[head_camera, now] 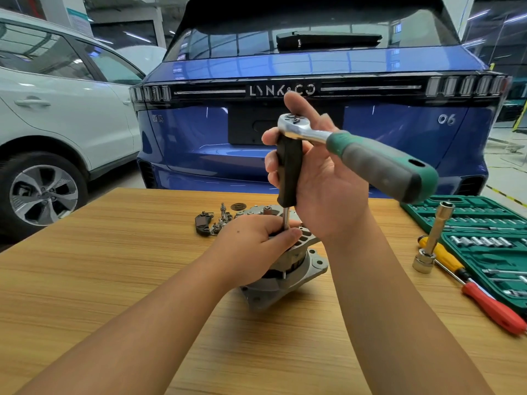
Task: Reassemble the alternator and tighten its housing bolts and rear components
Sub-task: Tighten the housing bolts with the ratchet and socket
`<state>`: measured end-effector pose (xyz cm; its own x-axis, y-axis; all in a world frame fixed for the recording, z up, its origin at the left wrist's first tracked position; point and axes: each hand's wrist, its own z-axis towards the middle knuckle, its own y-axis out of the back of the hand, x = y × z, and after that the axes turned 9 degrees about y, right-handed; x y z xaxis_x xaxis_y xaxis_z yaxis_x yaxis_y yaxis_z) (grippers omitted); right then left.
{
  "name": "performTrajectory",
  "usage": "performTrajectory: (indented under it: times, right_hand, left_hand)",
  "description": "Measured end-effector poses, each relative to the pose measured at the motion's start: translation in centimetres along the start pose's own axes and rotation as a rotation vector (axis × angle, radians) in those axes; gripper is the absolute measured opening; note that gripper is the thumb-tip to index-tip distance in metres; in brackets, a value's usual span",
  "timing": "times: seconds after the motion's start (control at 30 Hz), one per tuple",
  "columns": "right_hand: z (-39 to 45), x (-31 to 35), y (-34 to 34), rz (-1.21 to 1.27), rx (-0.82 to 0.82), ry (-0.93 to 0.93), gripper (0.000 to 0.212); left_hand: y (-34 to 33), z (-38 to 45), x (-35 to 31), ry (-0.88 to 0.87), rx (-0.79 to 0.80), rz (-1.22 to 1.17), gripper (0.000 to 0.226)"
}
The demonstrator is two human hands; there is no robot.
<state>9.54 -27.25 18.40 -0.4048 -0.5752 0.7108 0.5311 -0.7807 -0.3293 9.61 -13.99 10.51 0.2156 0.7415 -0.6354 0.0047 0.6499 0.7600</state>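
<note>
Alternator (288, 269) sits mid-table, left hand (251, 246) pinching the driver shaft (286, 220) at the bolt, right hand (319, 178) wrapped round the black driver handle (288, 169) at 12 o'clock with the ratchet (356, 149) on top; risk: tall stack tilts, bit cams out, rounds the bolt.

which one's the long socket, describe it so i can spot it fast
Look at the wooden table and find the green tool case on its right side. Just left of the case, the long socket stands tilted, a bare silver tube, unlike the yellow and red screwdrivers beside it.
</note>
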Motion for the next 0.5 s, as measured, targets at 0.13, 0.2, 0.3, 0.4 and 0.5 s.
performTrajectory:
  times: [0.13, 0.2, 0.3, 0.4, 0.5]
  right_hand:
    - [0.2, -0.3, 0.1, 0.027, -0.044, -0.024, 0.044]
    - [-0.1, -0.6, 0.2, 0.09, -0.099, -0.003, 0.048]
    - [-0.3, -1.4, 0.1, -0.188, -0.194, 0.088, 0.033]
    - [0.1, -2.0, -0.1, -0.307, -0.287, 0.128, 0.018]
    - [0.4, -1.4, 0.6, -0.152, -0.203, 0.016, 0.008]
  left_hand:
    - [0.0, 0.0, 0.2, 0.0, -0.01, 0.005, 0.031]
    - [-0.1, 0.1, 0.3, -0.004, -0.017, 0.011, 0.032]
    - [-0.5, 0.1, 0.3, -0.025, -0.009, 0.024, 0.032]
    - [-0.5, 0.0, 0.5, -0.053, 0.005, 0.023, 0.032]
    - [-0.4, 0.3, 0.5, -0.021, 0.004, -0.001, 0.033]
